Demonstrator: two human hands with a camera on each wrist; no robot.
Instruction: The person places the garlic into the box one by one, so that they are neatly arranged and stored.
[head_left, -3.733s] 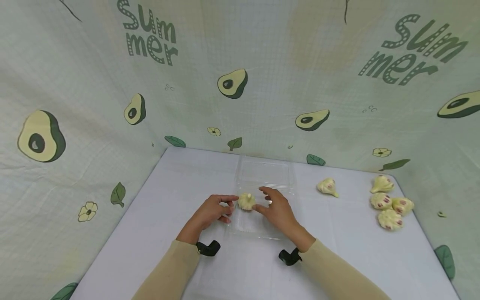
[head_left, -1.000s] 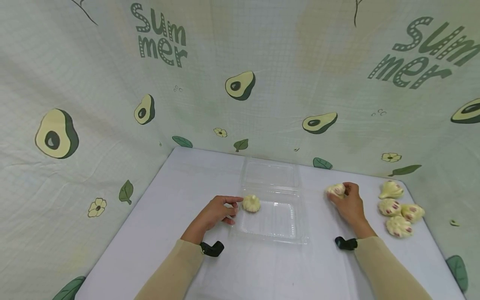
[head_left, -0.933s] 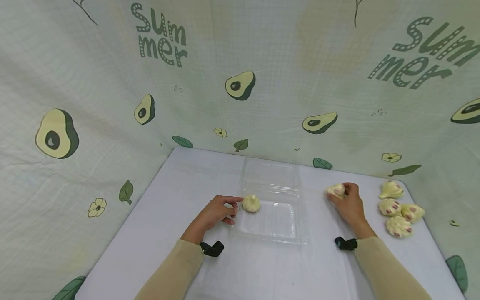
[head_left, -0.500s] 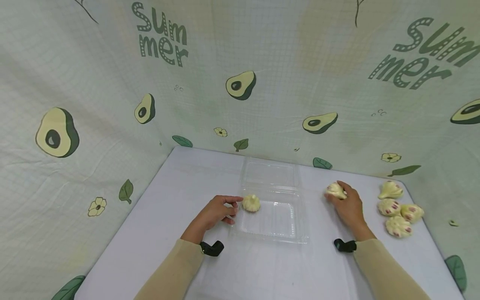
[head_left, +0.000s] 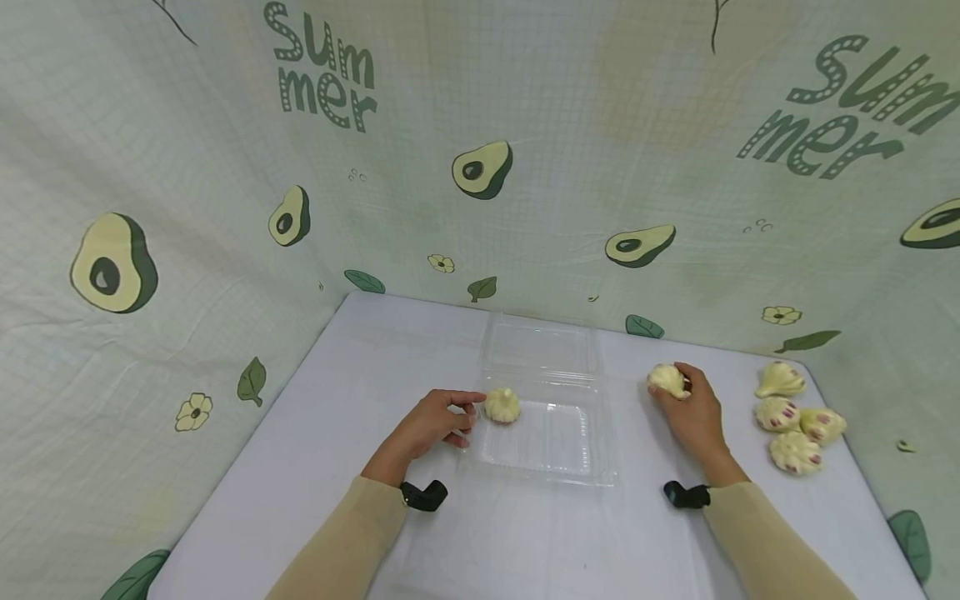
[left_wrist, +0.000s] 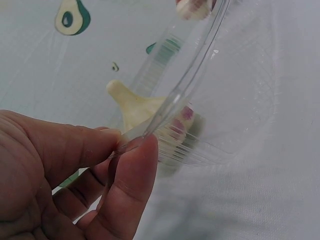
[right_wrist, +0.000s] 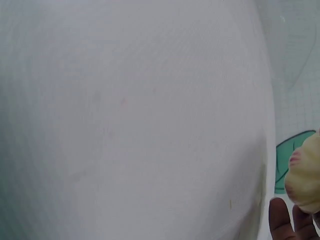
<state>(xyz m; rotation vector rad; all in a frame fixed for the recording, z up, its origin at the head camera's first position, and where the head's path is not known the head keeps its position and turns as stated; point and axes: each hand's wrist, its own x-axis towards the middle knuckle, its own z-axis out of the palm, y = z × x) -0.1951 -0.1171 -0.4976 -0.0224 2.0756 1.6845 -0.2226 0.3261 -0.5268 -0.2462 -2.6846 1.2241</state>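
Observation:
A clear plastic clamshell box [head_left: 536, 446] lies open on the table, its lid [head_left: 542, 348] folded toward the back. One garlic bulb [head_left: 502, 406] sits at the box's left side, stem up. In the left wrist view, the thumb and a finger of my left hand [left_wrist: 75, 170] pinch the box's rim beside that bulb. To the right of the box, my right hand [head_left: 696, 417] holds a second garlic bulb [head_left: 667, 380] between thumb and fingers. Only part of this bulb and a few fingertips [right_wrist: 280, 217] show at the right wrist view's edge.
Several more garlic bulbs with purple marks, among them a front one [head_left: 796, 453], are grouped at the table's right edge. A patterned cloth [head_left: 555, 225] rises behind and at both sides of the white table [head_left: 555, 542].
My right hand has left the bulb in the box and taken hold of the lone bulb to the right. Lately that bulb has turned and shifted slightly left. My left hand stays at the rim.

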